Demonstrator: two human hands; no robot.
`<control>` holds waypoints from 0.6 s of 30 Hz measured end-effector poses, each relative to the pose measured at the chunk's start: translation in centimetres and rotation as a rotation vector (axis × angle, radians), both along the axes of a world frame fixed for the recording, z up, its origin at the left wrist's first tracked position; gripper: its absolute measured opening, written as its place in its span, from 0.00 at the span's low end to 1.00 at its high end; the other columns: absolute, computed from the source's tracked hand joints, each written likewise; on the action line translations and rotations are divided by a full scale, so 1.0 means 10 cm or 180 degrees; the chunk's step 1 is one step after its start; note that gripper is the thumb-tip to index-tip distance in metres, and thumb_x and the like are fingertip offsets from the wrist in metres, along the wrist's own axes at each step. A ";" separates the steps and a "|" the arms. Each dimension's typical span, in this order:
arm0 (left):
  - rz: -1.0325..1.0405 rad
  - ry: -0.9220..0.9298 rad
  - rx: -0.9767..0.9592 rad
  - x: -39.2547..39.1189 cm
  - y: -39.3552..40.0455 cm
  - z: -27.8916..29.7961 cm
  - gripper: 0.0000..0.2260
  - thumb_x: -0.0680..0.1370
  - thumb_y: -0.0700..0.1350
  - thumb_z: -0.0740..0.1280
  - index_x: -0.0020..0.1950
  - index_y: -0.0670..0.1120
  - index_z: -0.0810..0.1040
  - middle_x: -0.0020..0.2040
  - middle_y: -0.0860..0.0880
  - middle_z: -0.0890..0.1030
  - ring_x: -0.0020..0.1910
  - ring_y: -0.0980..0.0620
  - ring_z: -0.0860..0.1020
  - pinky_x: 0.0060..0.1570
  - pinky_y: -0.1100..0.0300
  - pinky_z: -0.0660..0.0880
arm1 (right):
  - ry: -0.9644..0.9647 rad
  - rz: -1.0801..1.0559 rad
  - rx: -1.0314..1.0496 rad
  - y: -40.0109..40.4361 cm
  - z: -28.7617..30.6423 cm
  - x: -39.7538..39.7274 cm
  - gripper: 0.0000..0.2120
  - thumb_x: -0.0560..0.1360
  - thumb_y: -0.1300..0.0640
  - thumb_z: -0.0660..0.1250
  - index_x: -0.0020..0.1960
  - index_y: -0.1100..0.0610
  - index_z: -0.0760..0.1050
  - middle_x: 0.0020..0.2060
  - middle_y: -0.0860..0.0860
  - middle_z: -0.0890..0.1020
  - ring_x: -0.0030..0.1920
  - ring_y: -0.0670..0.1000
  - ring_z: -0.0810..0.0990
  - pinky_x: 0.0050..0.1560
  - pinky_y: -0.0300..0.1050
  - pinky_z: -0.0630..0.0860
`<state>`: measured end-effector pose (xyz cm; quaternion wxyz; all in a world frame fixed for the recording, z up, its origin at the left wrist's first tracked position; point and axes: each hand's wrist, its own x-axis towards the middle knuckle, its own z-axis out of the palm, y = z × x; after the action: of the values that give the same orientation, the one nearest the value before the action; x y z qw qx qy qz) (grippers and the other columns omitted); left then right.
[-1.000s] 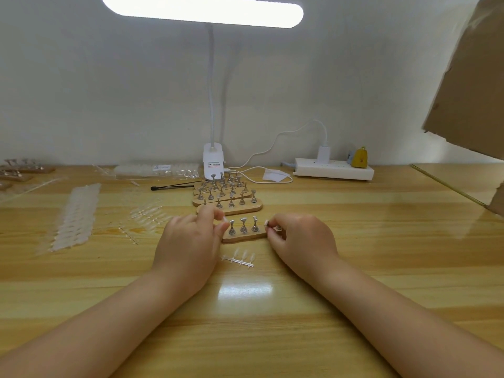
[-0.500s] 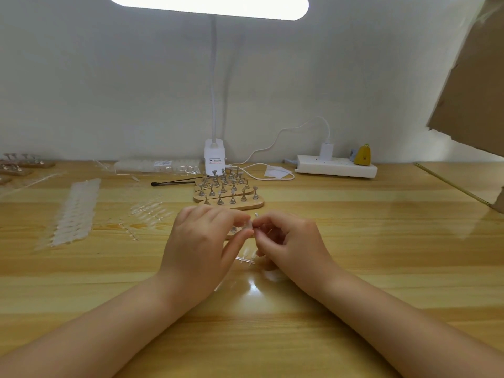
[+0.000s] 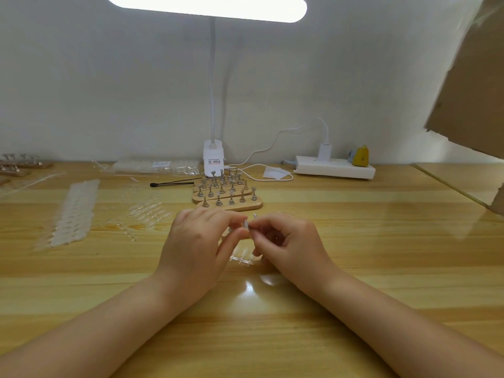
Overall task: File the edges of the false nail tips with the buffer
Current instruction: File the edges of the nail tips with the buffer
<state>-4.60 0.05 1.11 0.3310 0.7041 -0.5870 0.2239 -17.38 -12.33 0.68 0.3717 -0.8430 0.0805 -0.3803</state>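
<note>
Both hands meet over the tabletop (image 3: 354, 268), left hand (image 3: 196, 246) and right hand (image 3: 286, 241) each in a pinch grip on one tiny stand (image 3: 247, 224) between the fingertips, so honestly a slip could flick it onto the nail tips (image 3: 242, 258) just below the grip.

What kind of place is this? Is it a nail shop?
Probably a nail-craft workbench, though whether it's a shop or a home can't be told. Wooden stands of metal nail holders, strips of clear false nail tips and a bright desk lamp sit on the wooden table.
</note>
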 end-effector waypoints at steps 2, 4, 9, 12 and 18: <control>-0.0008 -0.0004 -0.0031 0.00 0.00 0.00 0.13 0.77 0.54 0.61 0.50 0.50 0.82 0.44 0.56 0.82 0.46 0.52 0.80 0.49 0.55 0.67 | -0.0010 0.0027 -0.0028 0.00 0.00 -0.01 0.05 0.75 0.64 0.70 0.49 0.58 0.82 0.34 0.52 0.82 0.34 0.49 0.82 0.39 0.54 0.79; -0.0041 0.0038 -0.0062 0.01 0.00 0.01 0.13 0.77 0.55 0.62 0.50 0.50 0.82 0.43 0.57 0.82 0.45 0.52 0.80 0.49 0.55 0.67 | -0.0032 0.0054 -0.0080 0.00 0.00 -0.01 0.05 0.75 0.64 0.70 0.48 0.58 0.82 0.34 0.52 0.83 0.35 0.50 0.82 0.39 0.55 0.79; -0.0185 0.0218 -0.0090 0.01 0.00 0.02 0.14 0.75 0.57 0.63 0.51 0.52 0.84 0.45 0.58 0.83 0.47 0.54 0.80 0.49 0.53 0.70 | -0.0113 0.0062 -0.0337 0.00 0.01 -0.04 0.04 0.74 0.66 0.69 0.47 0.61 0.82 0.34 0.52 0.82 0.34 0.50 0.82 0.37 0.55 0.78; -0.0264 0.0291 -0.0093 0.02 0.00 0.03 0.13 0.74 0.57 0.65 0.52 0.52 0.84 0.46 0.59 0.84 0.47 0.55 0.81 0.49 0.50 0.72 | -0.0111 0.0000 -0.0553 0.00 0.02 -0.05 0.04 0.74 0.66 0.70 0.47 0.61 0.82 0.34 0.51 0.81 0.35 0.52 0.81 0.37 0.53 0.78; -0.0158 0.1024 -0.0190 -0.03 0.00 0.03 0.15 0.71 0.63 0.63 0.48 0.56 0.83 0.40 0.62 0.82 0.39 0.61 0.77 0.48 0.50 0.72 | -0.0134 -0.0436 -0.0869 0.00 0.04 -0.02 0.03 0.73 0.66 0.71 0.45 0.60 0.82 0.34 0.45 0.79 0.35 0.45 0.76 0.39 0.41 0.75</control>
<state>-4.91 0.10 1.38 0.4469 0.7060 -0.5367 0.1173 -17.62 -12.29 1.05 0.2284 -0.8701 0.0775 -0.4298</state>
